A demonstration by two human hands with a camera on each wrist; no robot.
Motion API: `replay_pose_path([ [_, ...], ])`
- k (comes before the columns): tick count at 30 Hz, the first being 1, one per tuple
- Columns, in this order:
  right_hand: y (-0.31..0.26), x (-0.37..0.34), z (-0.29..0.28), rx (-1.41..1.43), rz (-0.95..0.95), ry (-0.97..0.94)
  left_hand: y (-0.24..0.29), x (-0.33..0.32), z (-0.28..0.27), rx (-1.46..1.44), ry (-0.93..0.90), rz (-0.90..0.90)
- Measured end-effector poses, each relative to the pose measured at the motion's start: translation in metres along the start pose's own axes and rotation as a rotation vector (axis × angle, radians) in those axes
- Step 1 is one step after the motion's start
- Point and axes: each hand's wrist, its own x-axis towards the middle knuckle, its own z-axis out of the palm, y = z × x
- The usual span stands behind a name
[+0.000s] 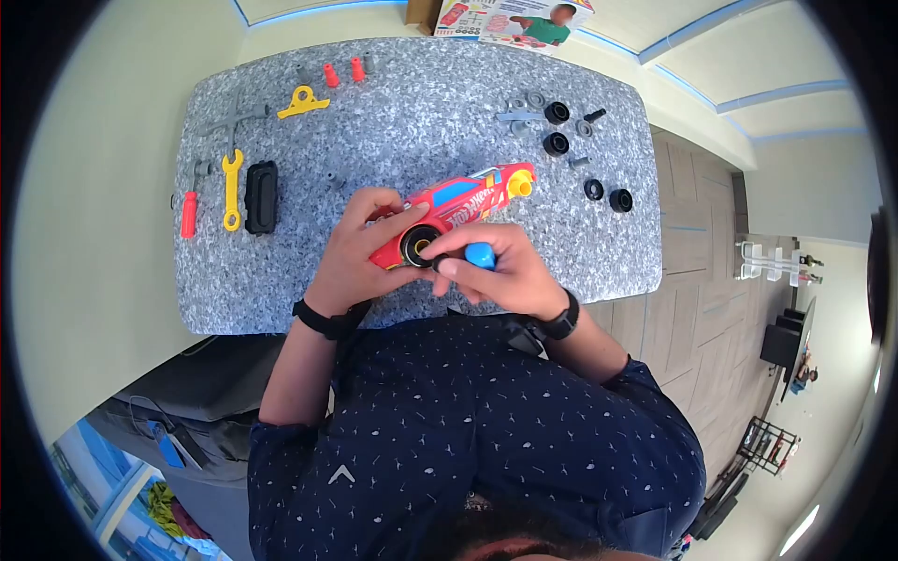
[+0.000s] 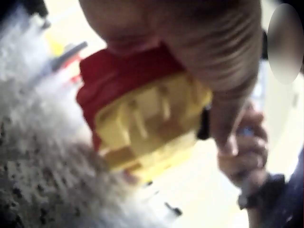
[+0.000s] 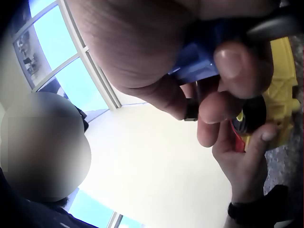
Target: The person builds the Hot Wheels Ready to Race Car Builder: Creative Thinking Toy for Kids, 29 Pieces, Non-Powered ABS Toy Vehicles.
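Note:
My left hand (image 1: 351,252) grips a red toy car (image 1: 468,201) by its near end, above the table. The car's yellow underside (image 2: 147,118) faces the left wrist view. A black wheel (image 1: 408,251) with a yellow hub sits on its side. Close beside that wheel, my right hand (image 1: 505,271) holds a blue-handled tool (image 1: 479,255) within curled fingers. A grey shaft (image 3: 273,29) shows by the blue handle in the right wrist view. A small black piece (image 3: 191,110) appears at the right fingers; the hand covers much of it.
Black wheels (image 1: 557,144) and small grey parts lie at the table's right. On the left are a yellow wrench (image 1: 232,192), red-handled screwdriver (image 1: 189,215), black tray-like part (image 1: 262,197) and grey cross-shaped tool (image 1: 234,120). Red cone-like pieces (image 1: 357,69) stand near the back; a printed box (image 1: 514,21) is beyond.

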Motion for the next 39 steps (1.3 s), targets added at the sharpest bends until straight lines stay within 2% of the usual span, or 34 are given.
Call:
replay_pose_path([
  [1, 0.002, 0.005, 0.001, -0.044, 0.051, 0.007, 0.0, 0.0, 0.0, 0.009, 0.006, 0.013],
  [4, 0.01, 0.014, 0.016, -0.521, -0.434, 0.27, 0.001, 0.0, 0.001, 0.016, 0.013, 0.036],
  [5, -0.01, 0.001, 0.018, -0.47, -0.31, 0.238, 0.001, -0.001, 0.001, 0.014, 0.012, 0.041],
  [8, -0.004, -0.002, 0.009, 0.126, -0.56, 0.105, 0.002, -0.002, 0.0, -0.004, -0.005, 0.001],
  [9, -0.003, -0.001, 0.011, 0.221, -0.65, 0.064, 0.001, -0.002, 0.001, -0.016, -0.001, -0.004],
  [13, -0.011, 0.019, 0.02, 0.271, -0.929, -0.027, -0.001, -0.003, 0.003, -0.046, 0.011, -0.017],
  [20, -0.002, 0.032, 0.023, -0.03, -0.914, -0.07, -0.002, -0.003, 0.001, -0.034, 0.016, 0.006],
  [27, -0.033, 0.025, 0.01, -0.588, -0.962, 0.009, -0.005, -0.005, 0.004, -0.085, 0.015, -0.081],
  [31, -0.038, 0.014, 0.007, -0.72, -0.98, 0.138, -0.002, -0.003, 0.001, -0.03, 0.022, -0.052],
  [33, -0.043, 0.016, 0.014, -0.691, -0.957, 0.182, 0.0, 0.0, -0.002, 0.013, 0.035, -0.018],
  [36, -0.042, 0.023, 0.019, -0.639, -0.955, 0.115, 0.002, 0.003, -0.006, 0.069, 0.041, 0.017],
  [37, -0.042, 0.023, 0.013, -0.71, -0.964, 0.056, 0.002, 0.003, -0.005, 0.069, 0.038, 0.002],
  [39, -0.052, 0.022, 0.009, -0.882, -1.002, 0.058, 0.003, 0.004, -0.004, 0.069, 0.037, -0.003],
])
